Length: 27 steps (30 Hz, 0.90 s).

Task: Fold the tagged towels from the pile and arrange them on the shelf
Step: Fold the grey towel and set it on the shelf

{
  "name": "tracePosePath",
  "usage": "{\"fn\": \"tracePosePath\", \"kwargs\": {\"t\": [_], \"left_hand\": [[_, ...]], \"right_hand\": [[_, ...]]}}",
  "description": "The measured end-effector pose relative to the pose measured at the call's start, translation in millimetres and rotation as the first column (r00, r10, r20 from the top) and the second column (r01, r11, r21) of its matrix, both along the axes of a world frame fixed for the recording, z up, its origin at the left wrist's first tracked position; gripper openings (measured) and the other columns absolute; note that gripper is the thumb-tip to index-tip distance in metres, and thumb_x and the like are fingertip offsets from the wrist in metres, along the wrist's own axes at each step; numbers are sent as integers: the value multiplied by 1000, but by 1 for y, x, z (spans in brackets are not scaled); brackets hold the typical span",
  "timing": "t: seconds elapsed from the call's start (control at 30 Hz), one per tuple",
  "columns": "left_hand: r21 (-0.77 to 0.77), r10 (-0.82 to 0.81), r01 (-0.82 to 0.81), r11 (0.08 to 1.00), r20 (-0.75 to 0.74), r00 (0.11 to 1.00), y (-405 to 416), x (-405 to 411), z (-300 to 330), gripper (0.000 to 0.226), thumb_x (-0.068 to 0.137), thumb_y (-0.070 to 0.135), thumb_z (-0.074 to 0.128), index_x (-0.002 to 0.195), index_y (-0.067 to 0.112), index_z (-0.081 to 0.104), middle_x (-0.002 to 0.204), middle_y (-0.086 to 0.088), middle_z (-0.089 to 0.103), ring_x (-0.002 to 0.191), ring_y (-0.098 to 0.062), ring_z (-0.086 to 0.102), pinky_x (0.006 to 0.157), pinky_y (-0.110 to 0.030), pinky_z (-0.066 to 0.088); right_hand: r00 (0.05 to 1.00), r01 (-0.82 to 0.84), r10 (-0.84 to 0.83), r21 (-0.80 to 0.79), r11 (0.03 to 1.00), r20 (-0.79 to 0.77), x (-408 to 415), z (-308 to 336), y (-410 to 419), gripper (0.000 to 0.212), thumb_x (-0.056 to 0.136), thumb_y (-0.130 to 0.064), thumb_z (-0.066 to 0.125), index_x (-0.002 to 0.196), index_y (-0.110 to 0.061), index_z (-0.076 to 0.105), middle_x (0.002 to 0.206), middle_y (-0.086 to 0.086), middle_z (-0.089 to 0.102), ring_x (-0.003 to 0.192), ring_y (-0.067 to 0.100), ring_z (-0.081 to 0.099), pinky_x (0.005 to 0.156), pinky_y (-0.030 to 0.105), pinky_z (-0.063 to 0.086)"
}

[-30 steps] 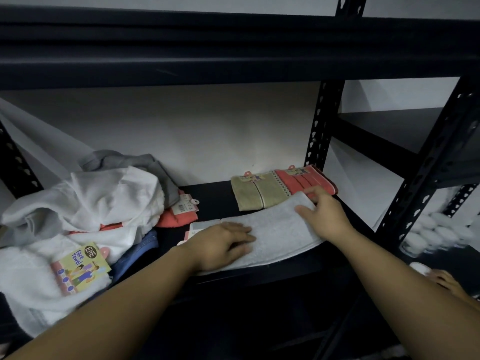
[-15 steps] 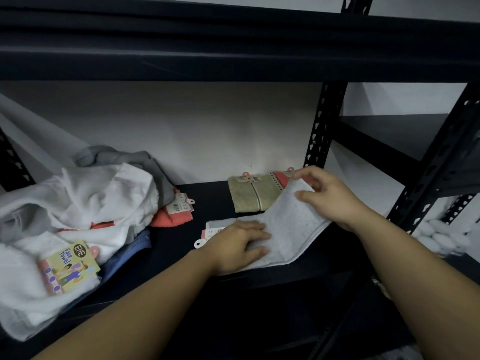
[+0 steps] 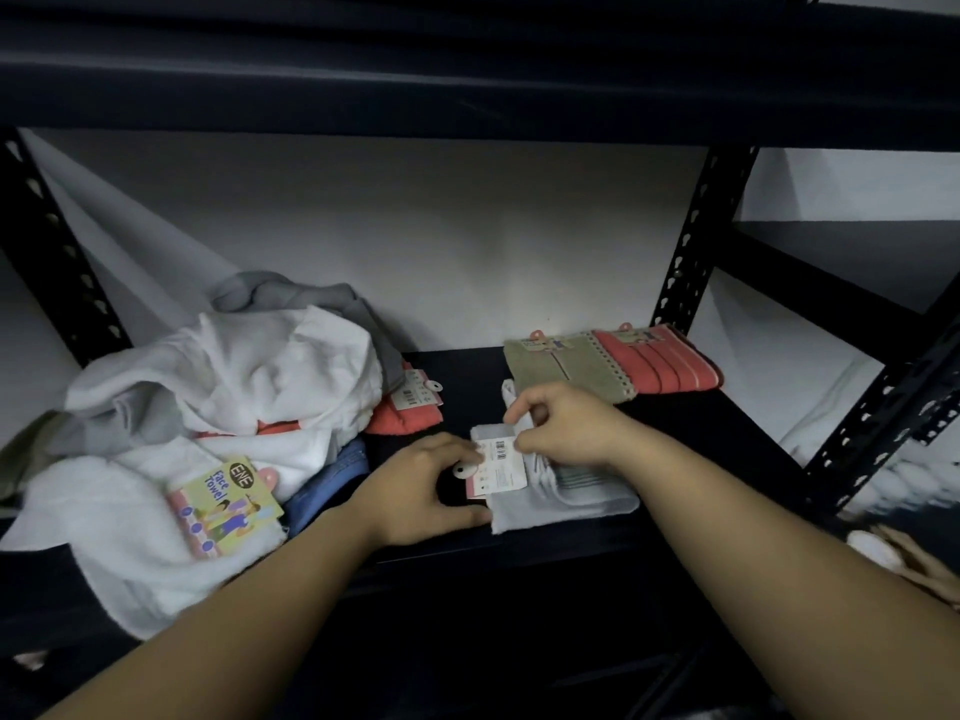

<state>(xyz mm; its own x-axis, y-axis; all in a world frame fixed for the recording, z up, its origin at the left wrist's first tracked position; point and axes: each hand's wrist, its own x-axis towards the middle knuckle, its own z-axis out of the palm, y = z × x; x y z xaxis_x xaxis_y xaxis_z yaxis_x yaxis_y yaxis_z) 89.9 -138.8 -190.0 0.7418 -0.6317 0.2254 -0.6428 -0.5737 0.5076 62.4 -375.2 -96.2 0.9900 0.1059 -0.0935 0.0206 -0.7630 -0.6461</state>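
Note:
A grey towel (image 3: pixel 576 498) lies folded over on the dark shelf (image 3: pixel 701 433) near its front edge, with a white barcode tag (image 3: pixel 501 462) on top. My right hand (image 3: pixel 563 423) pinches the folded-over towel edge just above the tag. My left hand (image 3: pixel 423 491) rests at the towel's left edge, fingertips touching the tag and thumb against the cloth. At the back right lie a folded olive towel (image 3: pixel 556 368) and a folded coral towel (image 3: pixel 660 358). The unfolded pile (image 3: pixel 218 397) of white, grey, blue and coral towels fills the left of the shelf.
A black upper shelf (image 3: pixel 467 70) hangs low overhead. Perforated black uprights (image 3: pixel 685 252) stand at the back right and the back left. A "Face Towel" card (image 3: pixel 223 504) lies on the pile. Another person's hand (image 3: pixel 904 556) shows at the lower right.
My right hand has carried the towel's right end over to the left, folding it in half. The tag now lies on top, and my left hand has slid off to the towel's left edge.

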Motion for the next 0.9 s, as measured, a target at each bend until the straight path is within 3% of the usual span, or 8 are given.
{"fn": "tracePosePath", "kwargs": {"t": [0.13, 0.27, 0.37, 0.47, 0.57, 0.67, 0.77, 0.9], "left_hand": [[-18, 2, -2, 1000, -7, 1000, 1, 0, -1, 76, 75, 71, 75, 136, 27, 63, 138, 17, 57, 126, 3, 52, 109, -16, 39], [-38, 8, -9, 999, -23, 1000, 1, -1, -1, 76, 74, 72, 76, 137, 29, 62, 135, 19, 58, 124, 5, 51, 108, -18, 40], [-60, 10, -12, 998, -28, 1000, 0, -1, 1, 70, 74, 67, 79, 132, 32, 63, 129, 19, 60, 118, 6, 52, 102, -12, 39], [-65, 26, -29, 997, -50, 998, 0, -2, 2, 66, 73, 69, 79, 126, 36, 59, 121, 22, 60, 111, 4, 55, 96, -19, 45], [-99, 37, -46, 994, -93, 995, 0, -1, 1, 75, 70, 70, 80, 129, 36, 51, 128, 24, 59, 117, 6, 54, 100, -23, 47], [-98, 39, -48, 994, -96, 995, 0, -1, -1, 81, 68, 70, 81, 135, 37, 48, 135, 23, 57, 124, 7, 51, 107, -25, 45], [-73, 56, -62, 995, -88, 995, 0, 0, -2, 83, 67, 74, 79, 134, 36, 49, 134, 22, 56, 122, 6, 52, 107, -26, 46], [-61, 60, -65, 996, -82, 995, -1, 1, -3, 81, 66, 79, 76, 131, 38, 50, 132, 25, 56, 121, 7, 52, 106, -26, 46]], "right_hand": [[1000, 1, 2, -109, 994, 28, 3, -17, 24, 28, 84, -21, 77, 112, -24, 72, 76, -17, 52, 63, -2, 51, 52, 7, 35], [1000, -14, 16, -134, 991, 12, 2, -23, 34, 34, 84, -20, 81, 117, -20, 72, 78, -20, 45, 66, -5, 48, 52, 6, 35], [999, -31, 32, -149, 988, 5, -1, -23, 37, 44, 82, -24, 84, 124, -22, 70, 84, -19, 50, 74, -3, 54, 62, 9, 39], [1000, -14, 13, -76, 997, -5, -9, -22, 35, 54, 83, -36, 85, 132, -32, 62, 100, -8, 63, 94, 9, 65, 85, 25, 53], [992, 92, -93, 11, 996, 84, -14, -30, 23, 44, 86, -45, 80, 125, -36, 63, 101, -7, 67, 96, 12, 67, 88, 31, 56], [950, 213, -166, -161, 964, 263, -16, -45, 1, 44, 91, -50, 70, 131, -32, 64, 129, -6, 62, 126, 18, 50, 105, 37, 45], [976, 189, -149, -269, 944, 161, -20, -61, -19, 64, 96, -57, 61, 152, -27, 49, 162, -1, 39, 151, 18, 25, 122, 36, 25], [989, 146, -133, -244, 959, 70, -26, -70, -34, 77, 100, -61, 51, 163, -23, 29, 173, -4, 14, 159, 13, 7, 126, 32, 10]]}}
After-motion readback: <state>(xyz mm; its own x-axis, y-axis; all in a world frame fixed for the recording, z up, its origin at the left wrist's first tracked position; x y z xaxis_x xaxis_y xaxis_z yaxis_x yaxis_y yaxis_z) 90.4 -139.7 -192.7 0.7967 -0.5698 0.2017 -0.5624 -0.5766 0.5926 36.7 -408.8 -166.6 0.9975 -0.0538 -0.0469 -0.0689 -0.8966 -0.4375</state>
